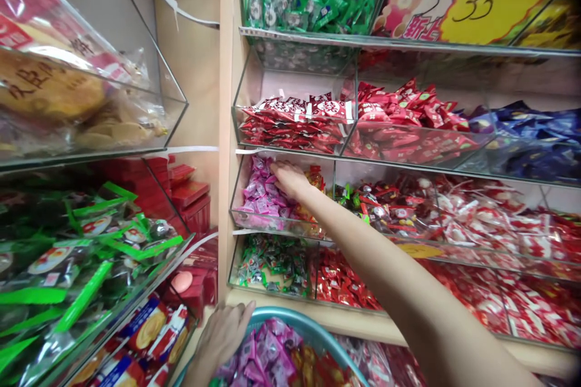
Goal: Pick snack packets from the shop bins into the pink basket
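My right hand (291,180) reaches into an acrylic bin of purple wrapped candies (261,187). Its fingers stretch out to the left over the candies, with nothing visibly held. Beside the purple ones in that bin lie red and yellow wrapped candies (316,176), partly behind my wrist. Low in view, my left hand (222,332) grips the left rim of a teal basin (324,338); some of its fingers are hidden. Inside the basin are purple wrapped candies (267,351) and amber-red wrapped candies (311,366).
Stacked bins hold green packets (313,0), red-and-white packets (295,115) and blue packets (531,121). A wooden post (227,103) divides the shelves. At left stand bins of green-edged packs (86,248). A yellow price sign (494,3) reads 35.
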Motion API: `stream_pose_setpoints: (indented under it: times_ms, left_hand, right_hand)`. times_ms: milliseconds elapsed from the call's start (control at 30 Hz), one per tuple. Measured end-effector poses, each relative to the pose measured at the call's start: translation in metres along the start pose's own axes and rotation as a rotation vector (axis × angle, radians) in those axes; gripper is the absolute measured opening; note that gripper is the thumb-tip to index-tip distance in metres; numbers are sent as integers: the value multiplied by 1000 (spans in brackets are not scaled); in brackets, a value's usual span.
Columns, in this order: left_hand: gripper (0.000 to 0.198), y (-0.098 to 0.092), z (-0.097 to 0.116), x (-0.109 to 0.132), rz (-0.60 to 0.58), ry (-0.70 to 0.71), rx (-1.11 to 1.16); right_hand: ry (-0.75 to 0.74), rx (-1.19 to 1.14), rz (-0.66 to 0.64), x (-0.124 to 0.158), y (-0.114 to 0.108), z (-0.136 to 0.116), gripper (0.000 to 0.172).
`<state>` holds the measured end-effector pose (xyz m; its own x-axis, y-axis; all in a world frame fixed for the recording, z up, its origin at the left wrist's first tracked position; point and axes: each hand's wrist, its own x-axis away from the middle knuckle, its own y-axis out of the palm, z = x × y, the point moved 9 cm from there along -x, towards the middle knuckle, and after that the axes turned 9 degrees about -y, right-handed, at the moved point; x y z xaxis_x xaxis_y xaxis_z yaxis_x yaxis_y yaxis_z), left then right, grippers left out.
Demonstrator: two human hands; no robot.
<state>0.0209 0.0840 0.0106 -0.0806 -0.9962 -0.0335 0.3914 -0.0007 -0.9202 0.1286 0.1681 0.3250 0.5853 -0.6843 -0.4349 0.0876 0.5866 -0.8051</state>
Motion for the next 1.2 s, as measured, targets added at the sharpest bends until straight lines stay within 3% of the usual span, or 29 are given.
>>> stream_pose_setpoints:
  times_ms: [167, 333, 433, 567, 667, 733, 900, 967, 1067, 1200]
  left_hand:
    - [75, -3, 1, -1, 11, -6, -10]
    - [77, -2, 3, -1, -20, 0, -49]
    - [78, -3, 7, 2, -28, 18, -69]
    - [80, -3, 8, 3, -43, 11, -78]
    - [81, -3, 8, 2, -32, 12, -68]
    - [81, -2, 7, 2, -34, 11, -62]
    - [79, 2, 5, 1, -46, 25, -52]
    - [77, 5, 2, 1, -54, 19, -60]
    - [75, 7, -2, -1, -57, 5, -75]
    - [76, 9, -5, -3, -52, -20, -81]
  right_hand:
    - [12, -27, 0, 2, -4, 8, 27]
    - [22, -198, 134, 18, -20, 23, 28]
    - [-47, -244, 266, 51, -46, 10, 26]
    - [-136, -297, 401, 120, -86, -31, 23]
    - [-183, -409, 420, 170, -88, -66, 29]
    - [-202, -499, 354, 194, -64, -89, 33]
    - [-104, -706, -24, 224, 52, -133, 20]
    - [-83, -753, -117, 228, 89, -145, 19]
    - [-34, -795, -182, 222, 119, -155, 18]
    - [121, -711, -269, 210, 137, -154, 15]
